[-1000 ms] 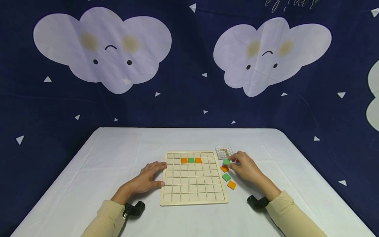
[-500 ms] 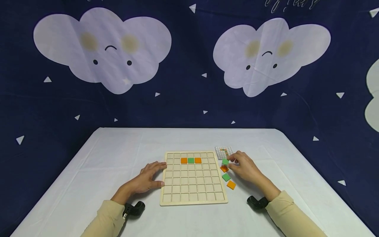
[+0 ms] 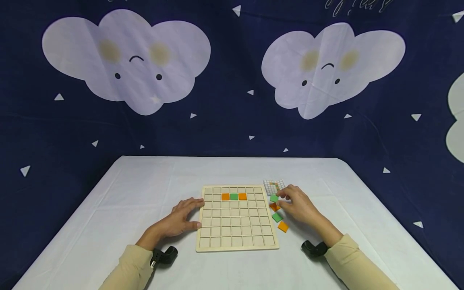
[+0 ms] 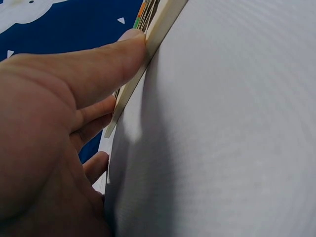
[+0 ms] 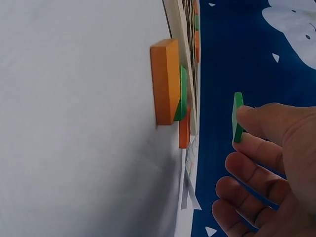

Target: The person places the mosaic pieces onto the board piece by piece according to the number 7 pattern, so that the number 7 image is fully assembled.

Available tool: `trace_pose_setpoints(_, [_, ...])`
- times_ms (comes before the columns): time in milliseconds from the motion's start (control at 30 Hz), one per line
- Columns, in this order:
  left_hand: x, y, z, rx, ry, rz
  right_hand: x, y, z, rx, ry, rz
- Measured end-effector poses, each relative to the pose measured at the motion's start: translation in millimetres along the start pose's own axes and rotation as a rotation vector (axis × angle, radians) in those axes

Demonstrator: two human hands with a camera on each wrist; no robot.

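A pale wooden grid board [image 3: 235,231] lies on the white table, with an orange, a green and another orange square tile in its second row from the far side. My left hand [image 3: 181,217] rests at the board's left edge; thumb and fingertips touch the rim, fingers fairly straight. Beyond the board's right edge, my right hand [image 3: 299,204] pinches a green tile [image 5: 238,117] between thumb and index finger. The right wrist view shows this tile held up off the table. Below it lie an orange tile [image 3: 274,207], a green tile [image 3: 277,217] and a nearer orange tile [image 3: 283,226].
A small printed pattern card [image 3: 272,186] with a coloured grid lies by the board's far right corner, partly behind my right fingers. A dark blue cloth with clouds [image 3: 232,133] hangs behind the table. Black wrist devices [image 3: 164,256] sit on both forearms.
My right hand, with the green tile pinched in it, has shifted slightly left toward the board. The left hand, board and loose tiles have stayed in place.
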State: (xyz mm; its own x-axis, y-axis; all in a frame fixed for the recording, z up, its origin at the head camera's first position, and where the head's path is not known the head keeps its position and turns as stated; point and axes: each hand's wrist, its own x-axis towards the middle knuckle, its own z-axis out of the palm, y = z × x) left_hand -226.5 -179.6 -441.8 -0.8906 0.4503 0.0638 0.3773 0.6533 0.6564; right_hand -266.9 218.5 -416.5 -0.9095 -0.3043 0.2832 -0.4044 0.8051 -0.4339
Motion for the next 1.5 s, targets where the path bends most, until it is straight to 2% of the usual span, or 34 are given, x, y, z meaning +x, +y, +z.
trace_pose_setpoints(1500, [0.0, 1.1, 0.0, -0.001, 0.0, -0.01, -1.7, -17, 9, 0.028, -0.03, -0.029])
